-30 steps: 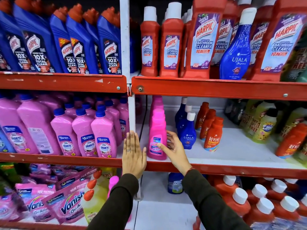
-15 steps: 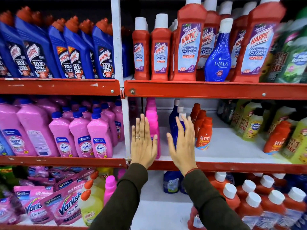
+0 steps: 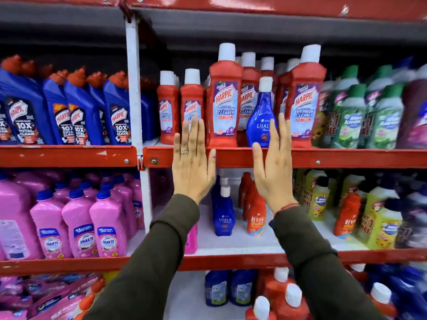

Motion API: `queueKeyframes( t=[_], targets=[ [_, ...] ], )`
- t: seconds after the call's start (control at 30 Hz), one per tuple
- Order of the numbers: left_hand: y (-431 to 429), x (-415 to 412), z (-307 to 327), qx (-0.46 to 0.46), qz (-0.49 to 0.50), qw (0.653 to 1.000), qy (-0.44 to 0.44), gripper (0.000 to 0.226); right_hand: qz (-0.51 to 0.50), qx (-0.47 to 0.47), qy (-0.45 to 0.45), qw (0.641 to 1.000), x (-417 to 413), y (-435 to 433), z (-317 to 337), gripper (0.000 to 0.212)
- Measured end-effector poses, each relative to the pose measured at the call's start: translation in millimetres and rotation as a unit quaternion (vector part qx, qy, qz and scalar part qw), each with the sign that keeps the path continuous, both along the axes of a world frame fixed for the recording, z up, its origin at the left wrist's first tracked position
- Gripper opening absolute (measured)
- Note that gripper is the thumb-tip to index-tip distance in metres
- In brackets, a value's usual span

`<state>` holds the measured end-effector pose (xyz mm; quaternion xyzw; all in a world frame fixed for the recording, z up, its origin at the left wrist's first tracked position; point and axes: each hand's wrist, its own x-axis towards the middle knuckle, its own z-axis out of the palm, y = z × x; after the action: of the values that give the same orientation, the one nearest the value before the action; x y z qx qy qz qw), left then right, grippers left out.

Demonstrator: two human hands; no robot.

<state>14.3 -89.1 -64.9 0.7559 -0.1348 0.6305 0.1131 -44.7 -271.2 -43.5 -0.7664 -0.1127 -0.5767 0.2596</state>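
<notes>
My left hand (image 3: 193, 161) and my right hand (image 3: 273, 166) are raised side by side with straight fingers in front of the red shelf edge (image 3: 346, 158), holding nothing. A large red Harpic bathroom cleaner bottle (image 3: 225, 100) stands on that shelf between the two hands. My right fingertips reach up beside a blue Ujala bottle (image 3: 260, 121) standing among the red bottles. My left fingertips cover the lower part of a smaller red Harpic bottle (image 3: 191, 95). Whether either hand touches a bottle is unclear.
Blue Harpic bottles (image 3: 78, 112) fill the left bay and green bottles (image 3: 369, 112) the far right. Below are pink Shakti bottles (image 3: 80, 227), a blue Ujala bottle (image 3: 224, 215) and orange Revive bottles (image 3: 255, 215). A white upright (image 3: 135, 88) divides the bays.
Both hands rose from the middle shelf, where the right hand touched the pink Vanish bottle, to the upper shelf. The view tilted upward with them.
</notes>
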Motion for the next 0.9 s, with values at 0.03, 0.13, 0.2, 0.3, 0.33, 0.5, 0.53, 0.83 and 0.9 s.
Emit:
queueKeyframes(
  t=[0.03, 0.13, 0.2, 0.3, 0.33, 0.5, 0.53, 0.83, 0.9],
  targets=[
    [-1, 3, 4, 0.003, 0.007, 1.0, -0.003, 0.066, -0.003, -0.002, 0.012, 1.0, 4, -6, 12, 0.058],
    [0, 10, 7, 0.01, 0.024, 1.0, 0.002, 0.066, 0.002, -0.005, 0.068, 0.998, 18, -21, 38, 0.058],
    [0, 13, 3, 0.013, 0.027, 1.0, 0.009, 0.065, 0.014, -0.004, 0.104, 0.994, 25, -28, 49, 0.058],
    [1, 16, -3, 0.014, 0.024, 0.999, 0.015, 0.064, 0.053, 0.016, 0.165, 0.985, 33, -31, 60, 0.059],
    [2, 16, -4, 0.014, 0.024, 1.0, 0.014, 0.064, 0.064, 0.023, 0.182, 0.981, 35, -32, 62, 0.059],
    [1, 17, -5, 0.012, 0.016, 1.0, 0.005, 0.064, 0.091, 0.056, 0.216, 0.97, 37, -34, 65, 0.059],
    [1, 17, -5, 0.012, 0.017, 1.0, 0.003, 0.064, 0.097, 0.064, 0.216, 0.969, 37, -35, 65, 0.059],
    [2, 22, -7, 0.019, 0.025, 0.999, -0.013, 0.063, 0.219, 0.178, 0.171, 0.944, 31, -44, 67, 0.046],
    [2, 23, -7, 0.02, 0.026, 0.999, -0.017, 0.064, 0.233, 0.192, 0.148, 0.942, 28, -44, 70, 0.045]
  ],
)
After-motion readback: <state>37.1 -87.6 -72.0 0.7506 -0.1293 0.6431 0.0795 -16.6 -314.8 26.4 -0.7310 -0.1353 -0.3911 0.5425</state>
